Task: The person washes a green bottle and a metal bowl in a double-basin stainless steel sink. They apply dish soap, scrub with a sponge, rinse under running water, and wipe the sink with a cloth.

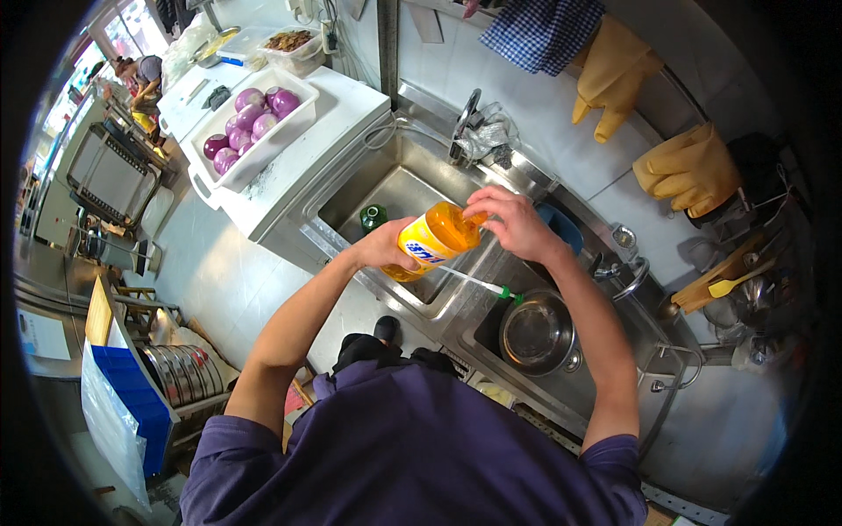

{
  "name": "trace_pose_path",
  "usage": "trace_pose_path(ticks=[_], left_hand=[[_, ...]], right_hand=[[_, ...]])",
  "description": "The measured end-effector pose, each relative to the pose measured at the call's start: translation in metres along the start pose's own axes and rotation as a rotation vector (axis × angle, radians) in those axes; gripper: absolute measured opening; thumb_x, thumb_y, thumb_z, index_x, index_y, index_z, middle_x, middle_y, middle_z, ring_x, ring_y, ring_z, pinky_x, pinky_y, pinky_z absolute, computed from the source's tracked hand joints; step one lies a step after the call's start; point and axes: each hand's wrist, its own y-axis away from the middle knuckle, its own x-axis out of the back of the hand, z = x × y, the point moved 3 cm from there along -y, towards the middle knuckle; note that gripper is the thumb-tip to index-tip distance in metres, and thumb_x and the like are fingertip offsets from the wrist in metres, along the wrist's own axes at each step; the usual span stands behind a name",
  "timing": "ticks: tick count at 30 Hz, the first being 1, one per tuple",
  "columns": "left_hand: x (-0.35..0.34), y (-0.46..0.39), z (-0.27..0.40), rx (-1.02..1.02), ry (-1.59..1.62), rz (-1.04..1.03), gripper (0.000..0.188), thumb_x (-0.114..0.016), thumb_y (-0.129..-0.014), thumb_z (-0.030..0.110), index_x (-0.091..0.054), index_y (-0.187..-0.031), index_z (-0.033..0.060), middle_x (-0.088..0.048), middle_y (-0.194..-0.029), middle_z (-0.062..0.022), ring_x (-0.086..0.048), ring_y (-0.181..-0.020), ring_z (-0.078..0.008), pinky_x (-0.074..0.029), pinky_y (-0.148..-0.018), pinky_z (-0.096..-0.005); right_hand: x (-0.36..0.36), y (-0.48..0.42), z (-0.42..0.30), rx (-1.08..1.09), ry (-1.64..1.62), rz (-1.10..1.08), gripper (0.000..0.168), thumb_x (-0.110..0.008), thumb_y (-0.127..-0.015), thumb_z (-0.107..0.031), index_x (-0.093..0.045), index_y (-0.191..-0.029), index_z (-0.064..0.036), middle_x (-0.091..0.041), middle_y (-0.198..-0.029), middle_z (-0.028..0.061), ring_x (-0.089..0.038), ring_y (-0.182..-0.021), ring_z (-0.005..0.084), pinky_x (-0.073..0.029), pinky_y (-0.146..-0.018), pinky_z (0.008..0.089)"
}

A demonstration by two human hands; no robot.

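My left hand (387, 244) grips a plastic bottle of orange liquid (431, 243), tilted over the sinks. The bottle has a yellow label with writing. At its narrow neck are the bent fingers of my right hand (516, 222); whether they also pinch a cap cannot be told. Below the bottle, a pump dispenser with a green head (510, 294) and a pale tube lies across the divider between the basins. A green bottle (373, 217) is in the left steel basin (411, 184). In the right basin sits a round metal bowl (537, 333).
To the left, a white tub (247, 174) of peeled purple onions stands on a white counter (342, 98). Taps (466, 121) rise behind the basins. Yellow rubber gloves (618, 72) and a checked cloth (543, 33) hang on the wall. Another person (146, 82) is far left.
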Motion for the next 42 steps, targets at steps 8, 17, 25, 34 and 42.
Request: trace_pose_path(ticks=[8, 17, 25, 34, 42], left_hand=[[-0.017, -0.011, 0.009, 0.110, 0.237, -0.126, 0.066, -0.079, -0.061, 0.004, -0.054, -0.123, 0.0046, -0.066, -0.113, -0.0059, -0.060, -0.104, -0.0173, -0.046, -0.097, -0.0324], [-0.032, -0.022, 0.025, 0.217, 0.715, -0.272, 0.065, -0.072, -0.071, -0.001, -0.048, -0.132, 0.0012, -0.062, -0.124, -0.0107, -0.060, -0.113, -0.0217, -0.046, -0.102, -0.0366], [-0.054, -0.044, 0.068, 0.122, 0.591, -0.334, 0.068, -0.074, -0.069, 0.000, -0.048, -0.132, 0.0011, -0.063, -0.124, -0.0103, -0.061, -0.112, -0.0206, -0.047, -0.100, -0.0355], [-0.063, -0.046, 0.074, 0.132, 0.641, -0.312, 0.070, -0.076, -0.069, -0.001, -0.047, -0.133, -0.0001, -0.062, -0.125, -0.0116, -0.059, -0.115, -0.0225, -0.046, -0.102, -0.0366], [-0.080, -0.052, 0.092, -0.062, 0.235, -0.102, 0.065, -0.077, -0.068, 0.006, -0.051, -0.128, 0.0033, -0.066, -0.115, -0.0081, -0.062, -0.107, -0.0191, -0.048, -0.095, -0.0333]], right_hand=[[0.009, -0.011, 0.009, -0.322, 0.025, -0.091, 0.037, -0.057, -0.092, -0.032, -0.067, -0.089, 0.003, -0.066, -0.075, 0.0210, -0.066, -0.073, 0.0349, -0.050, -0.069, 0.0406], [0.049, -0.006, 0.000, -0.258, -0.094, -0.091, 0.036, -0.062, -0.091, -0.022, -0.060, -0.123, -0.006, -0.064, -0.088, 0.0028, -0.054, -0.067, 0.0088, -0.048, -0.063, 0.0247], [0.088, 0.002, -0.008, -0.577, 0.077, -0.118, 0.037, -0.062, -0.092, -0.034, -0.069, -0.095, 0.001, -0.061, -0.064, 0.0038, -0.055, -0.058, 0.0088, -0.045, -0.054, 0.0275], [0.115, 0.032, -0.023, -0.345, -0.111, -0.105, 0.028, -0.061, -0.091, -0.017, -0.064, -0.116, -0.006, -0.063, -0.098, 0.0046, -0.056, -0.079, 0.0122, -0.049, -0.067, 0.0285], [0.106, 0.048, -0.017, -0.377, -0.022, -0.023, 0.024, -0.056, -0.093, -0.015, -0.063, -0.109, 0.000, -0.067, -0.095, 0.0125, -0.063, -0.085, 0.0207, -0.050, -0.079, 0.0334]])
